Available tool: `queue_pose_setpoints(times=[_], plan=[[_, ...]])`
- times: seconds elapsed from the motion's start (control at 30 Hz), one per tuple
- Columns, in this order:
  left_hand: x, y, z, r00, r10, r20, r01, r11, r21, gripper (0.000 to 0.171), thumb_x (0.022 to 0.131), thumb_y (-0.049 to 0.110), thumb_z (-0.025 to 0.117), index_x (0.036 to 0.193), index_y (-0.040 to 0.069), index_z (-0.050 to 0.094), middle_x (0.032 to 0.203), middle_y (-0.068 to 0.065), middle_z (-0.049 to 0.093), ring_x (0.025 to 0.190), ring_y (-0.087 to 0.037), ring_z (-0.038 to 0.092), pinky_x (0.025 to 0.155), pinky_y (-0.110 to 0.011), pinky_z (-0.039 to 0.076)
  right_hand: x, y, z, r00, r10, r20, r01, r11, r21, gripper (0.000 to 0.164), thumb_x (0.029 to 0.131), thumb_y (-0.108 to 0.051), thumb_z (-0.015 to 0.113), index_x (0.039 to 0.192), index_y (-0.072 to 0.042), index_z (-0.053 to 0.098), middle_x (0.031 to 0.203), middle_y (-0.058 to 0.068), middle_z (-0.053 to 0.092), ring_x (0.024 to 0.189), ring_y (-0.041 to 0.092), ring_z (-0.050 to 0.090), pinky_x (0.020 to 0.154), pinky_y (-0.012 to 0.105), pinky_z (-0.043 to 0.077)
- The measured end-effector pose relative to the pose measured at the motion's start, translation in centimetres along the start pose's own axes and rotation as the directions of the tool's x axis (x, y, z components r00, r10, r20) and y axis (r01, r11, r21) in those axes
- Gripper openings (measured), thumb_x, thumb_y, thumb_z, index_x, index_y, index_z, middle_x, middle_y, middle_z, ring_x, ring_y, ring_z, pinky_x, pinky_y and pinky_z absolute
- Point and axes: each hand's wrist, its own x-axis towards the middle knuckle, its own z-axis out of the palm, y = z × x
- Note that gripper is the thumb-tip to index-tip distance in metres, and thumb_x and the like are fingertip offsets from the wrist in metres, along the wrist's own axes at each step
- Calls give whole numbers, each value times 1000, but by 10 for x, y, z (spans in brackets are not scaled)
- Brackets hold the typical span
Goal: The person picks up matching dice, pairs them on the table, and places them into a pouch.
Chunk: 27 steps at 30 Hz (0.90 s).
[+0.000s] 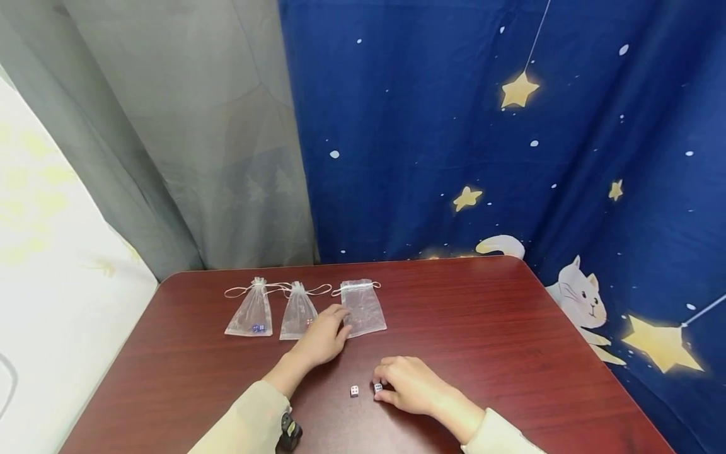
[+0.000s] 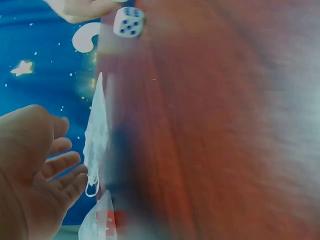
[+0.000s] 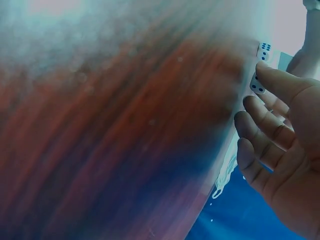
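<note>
My right hand (image 1: 409, 386) pinches a white die (image 1: 378, 388) between thumb and fingers, low over the table. Just left of it sits a second white die (image 1: 354, 391), which also shows large in the left wrist view. My left hand (image 1: 322, 337) reaches forward with relaxed fingers, its fingertips right at the left edge of a flat sheer drawstring bag (image 1: 365, 312). Nothing shows in the left palm (image 2: 30, 165). Beside that hand lies a cinched sheer bag (image 1: 296, 312) with a red-and-white die in its bottom corner, partly hidden by the hand.
Another cinched sheer bag (image 1: 249, 312) at the far left holds blue dice (image 1: 258, 328). White cords trail from the bags' necks. The reddish wooden table (image 1: 482, 315) has rounded back corners, with grey and blue curtains (image 1: 397, 126) hanging behind it.
</note>
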Motion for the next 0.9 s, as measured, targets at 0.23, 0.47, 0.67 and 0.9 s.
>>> queue_pose_setpoints(times=[0.23,0.47,0.67,0.9], plan=[[18,-6,5,984,-138,-113,140,990,10,23,94,8,66,109,-10,68,98,-19,65,94,-35,65,86,-49,53,-1,0,3,1000,0,6,0,999,-36,15,85,-35,82,90,-24,73,80,-16,57,70,-5,49,63,19,46],[34,-9,7,952,-295,-79,299,953,55,18,93,16,68,83,2,67,81,-15,65,87,-38,66,79,-50,53,-1,0,5,1000,3,15,-2,999,-51,15,85,-36,82,92,-26,73,80,-17,56,69,-5,47,62,18,44],[39,-11,12,922,-384,-54,388,917,94,33,93,27,71,73,1,66,83,-22,71,85,-43,70,76,-54,55,-1,-3,6,1000,-6,3,6,998,-59,20,84,-42,81,92,-26,73,81,-17,57,68,-6,46,62,16,44],[47,-12,18,916,-395,-71,401,906,137,27,86,23,77,79,-3,70,81,-22,71,78,-42,71,70,-54,56,-4,0,2,999,17,-43,-18,1000,-15,27,86,-47,78,94,-22,71,79,-16,56,68,-5,45,61,16,43]])
